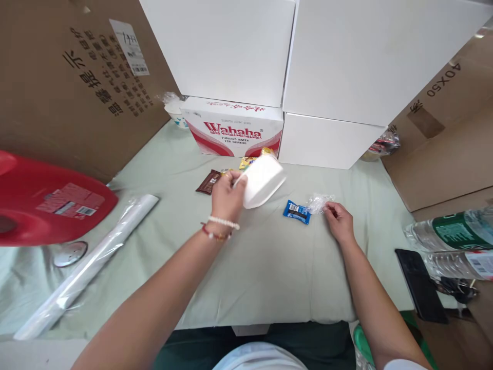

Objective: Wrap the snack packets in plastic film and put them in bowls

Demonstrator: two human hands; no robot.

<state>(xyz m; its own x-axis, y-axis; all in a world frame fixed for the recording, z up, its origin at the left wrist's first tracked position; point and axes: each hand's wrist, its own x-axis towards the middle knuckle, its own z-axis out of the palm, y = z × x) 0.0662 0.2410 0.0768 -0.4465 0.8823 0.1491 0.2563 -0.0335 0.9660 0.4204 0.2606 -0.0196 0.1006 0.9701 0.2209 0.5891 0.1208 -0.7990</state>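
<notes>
My left hand (226, 196) grips a white paper bowl (263, 180) by its rim and holds it tilted above the pale green cloth (246, 267). Behind the bowl lie a brown snack packet (209, 181) and a yellow one (247, 162), partly hidden by it. My right hand (339, 220) rests on the cloth, its fingers curled on a small clear plastic wrapper (319, 202). A blue snack packet (297, 211) lies just left of that wrapper.
A Wahaha carton (234, 132) and white boxes (331, 139) stand at the back, with cardboard boxes on both sides. On the left are a red container (46, 203) and a white roll in plastic (88, 264). A black phone (419, 282) and water bottles (454, 231) lie right.
</notes>
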